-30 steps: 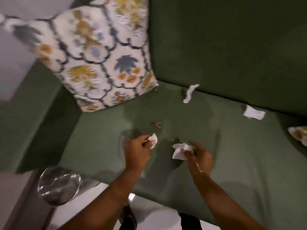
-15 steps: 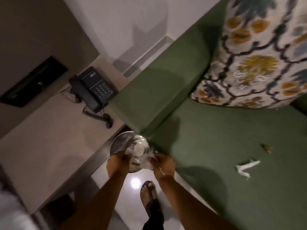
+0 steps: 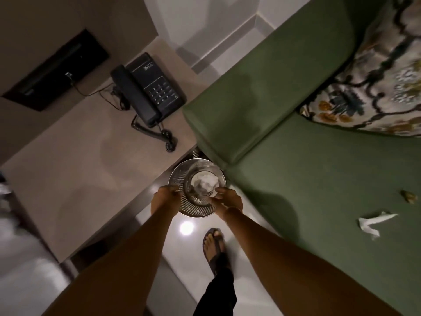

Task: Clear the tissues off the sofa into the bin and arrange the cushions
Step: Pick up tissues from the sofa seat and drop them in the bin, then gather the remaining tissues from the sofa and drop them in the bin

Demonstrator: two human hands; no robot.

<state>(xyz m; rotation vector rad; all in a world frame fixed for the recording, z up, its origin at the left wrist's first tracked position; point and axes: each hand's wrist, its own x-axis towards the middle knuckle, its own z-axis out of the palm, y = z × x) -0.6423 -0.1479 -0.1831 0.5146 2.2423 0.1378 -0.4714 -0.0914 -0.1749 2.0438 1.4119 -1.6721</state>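
Note:
A round ribbed metal bin (image 3: 178,179) stands on the floor between the sofa's armrest and a side table. White crumpled tissues (image 3: 206,181) lie at its bottom. My left hand (image 3: 164,200) hangs at the bin's near-left rim with its fingers bent down and nothing visible in it. My right hand (image 3: 228,199) hovers over the near-right rim, fingers apart and empty. One twisted white tissue (image 3: 373,222) lies on the green sofa seat (image 3: 319,174). A patterned cushion (image 3: 376,87) leans in the sofa's corner at upper right.
A small brown scrap (image 3: 409,196) lies on the seat beyond the tissue. The beige side table (image 3: 68,169) on the left carries a black telephone (image 3: 148,92) with a coiled cord. My sandalled foot (image 3: 214,245) stands on the glossy white floor below the bin.
I have turned from the sofa seat to the bin. The tissues that both hands carried a second ago now lie inside the bin, and my fingers have come apart.

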